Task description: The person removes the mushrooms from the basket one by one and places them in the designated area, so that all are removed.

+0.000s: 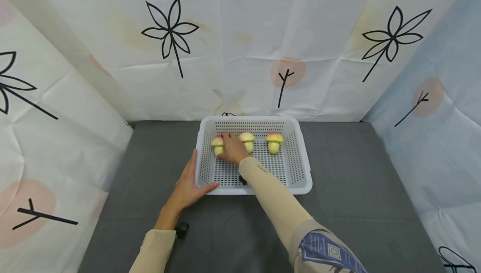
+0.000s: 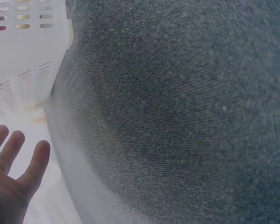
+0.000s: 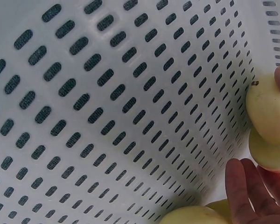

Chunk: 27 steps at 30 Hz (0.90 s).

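Note:
A white perforated plastic basket (image 1: pixel 253 190) holds three pale yellow mushrooms with reddish tints on their caps. My right hand (image 1: pixel 234 150) reaches into its left part and grips the left mushroom (image 1: pixel 218 150) between thumb and fingers; in the right wrist view that mushroom (image 3: pixel 269 109) lies between the thumb and the fingertips (image 3: pixel 235 175). Just right of this hand stands the middle mushroom (image 1: pixel 247 137), partly covered by it. Farther right is the third mushroom (image 1: pixel 274 143). At the basket's left front corner my left hand (image 1: pixel 188 185) rests with straight fingers along the side, its thumb at the front rim.
The basket stands on a dark grey cloth-covered table (image 1: pixel 338 173), near the back edge. White printed curtains (image 1: pixel 240 47) enclose the back and both sides. A small black device (image 1: pixel 182 230) sits at the left wrist, and a dark object (image 1: pixel 243 180) shows below the right wrist.

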Motion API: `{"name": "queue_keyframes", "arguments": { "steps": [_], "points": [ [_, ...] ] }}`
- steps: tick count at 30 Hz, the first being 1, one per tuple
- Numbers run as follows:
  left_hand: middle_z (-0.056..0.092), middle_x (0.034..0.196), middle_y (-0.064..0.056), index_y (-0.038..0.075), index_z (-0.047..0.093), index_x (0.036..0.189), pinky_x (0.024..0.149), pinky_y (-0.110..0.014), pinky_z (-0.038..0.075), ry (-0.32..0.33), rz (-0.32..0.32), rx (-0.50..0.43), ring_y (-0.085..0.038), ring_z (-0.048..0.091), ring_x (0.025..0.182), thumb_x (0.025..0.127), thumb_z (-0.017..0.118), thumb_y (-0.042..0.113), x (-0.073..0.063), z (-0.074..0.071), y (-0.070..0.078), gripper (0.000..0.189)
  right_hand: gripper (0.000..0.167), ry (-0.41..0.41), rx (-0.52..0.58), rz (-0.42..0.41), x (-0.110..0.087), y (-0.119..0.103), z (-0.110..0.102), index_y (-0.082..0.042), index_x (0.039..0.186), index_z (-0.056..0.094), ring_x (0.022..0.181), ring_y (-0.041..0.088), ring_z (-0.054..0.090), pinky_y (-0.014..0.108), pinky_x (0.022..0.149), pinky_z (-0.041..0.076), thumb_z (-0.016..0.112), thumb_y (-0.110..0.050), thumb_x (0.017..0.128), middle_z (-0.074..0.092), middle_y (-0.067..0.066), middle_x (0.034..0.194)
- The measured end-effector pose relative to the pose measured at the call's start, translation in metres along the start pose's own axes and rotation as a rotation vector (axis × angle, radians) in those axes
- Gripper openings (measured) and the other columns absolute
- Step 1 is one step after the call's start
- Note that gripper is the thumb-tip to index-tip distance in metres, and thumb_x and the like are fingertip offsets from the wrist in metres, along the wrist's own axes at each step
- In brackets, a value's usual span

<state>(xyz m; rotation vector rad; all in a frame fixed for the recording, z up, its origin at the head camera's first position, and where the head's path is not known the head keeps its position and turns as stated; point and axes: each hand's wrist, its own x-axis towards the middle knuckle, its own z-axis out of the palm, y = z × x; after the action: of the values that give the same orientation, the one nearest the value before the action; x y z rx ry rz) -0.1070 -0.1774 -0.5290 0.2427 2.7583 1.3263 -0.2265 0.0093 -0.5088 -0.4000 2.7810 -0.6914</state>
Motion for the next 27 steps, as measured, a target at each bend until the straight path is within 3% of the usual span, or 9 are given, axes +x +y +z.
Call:
{"name": "queue_keyframes", "arguments": {
  "steps": [8, 13, 27],
  "points": [
    [0.014, 0.168, -0.012, 0.032, -0.008, 0.163, 0.108, -0.069, 0.027, 0.001, 0.004, 0.001, -0.039, 0.023, 0.149, 0.079, 0.081, 0.058, 0.000, 0.001, -0.001, 0.125, 0.083, 0.004, -0.001, -0.037, -0.004, 0.001, -0.002, -0.007, 0.150, 0.042, 0.122, 0.032, 0.055, 0.045, 0.102, 0.045, 0.087, -0.029, 0.083, 0.051, 0.018, 0.137],
    [0.013, 0.168, -0.012, 0.032, -0.008, 0.163, 0.108, -0.069, 0.027, 0.002, -0.001, 0.005, -0.040, 0.023, 0.150, 0.079, 0.081, 0.058, 0.000, 0.000, -0.001, 0.125, 0.085, 0.012, 0.055, -0.052, -0.007, 0.005, -0.007, -0.007, 0.152, 0.041, 0.123, 0.029, 0.054, 0.043, 0.104, 0.043, 0.086, -0.028, 0.084, 0.050, 0.016, 0.141],
    [0.015, 0.168, -0.013, 0.031, -0.006, 0.163, 0.107, -0.069, 0.029, 0.005, 0.001, 0.008, -0.040, 0.026, 0.148, 0.078, 0.081, 0.058, 0.000, 0.000, -0.001, 0.125, 0.085, 0.021, 0.224, -0.179, -0.033, 0.004, -0.046, -0.007, 0.153, 0.041, 0.130, 0.026, 0.050, 0.042, 0.107, 0.041, 0.085, -0.030, 0.084, 0.049, 0.011, 0.146]
  ]
}}
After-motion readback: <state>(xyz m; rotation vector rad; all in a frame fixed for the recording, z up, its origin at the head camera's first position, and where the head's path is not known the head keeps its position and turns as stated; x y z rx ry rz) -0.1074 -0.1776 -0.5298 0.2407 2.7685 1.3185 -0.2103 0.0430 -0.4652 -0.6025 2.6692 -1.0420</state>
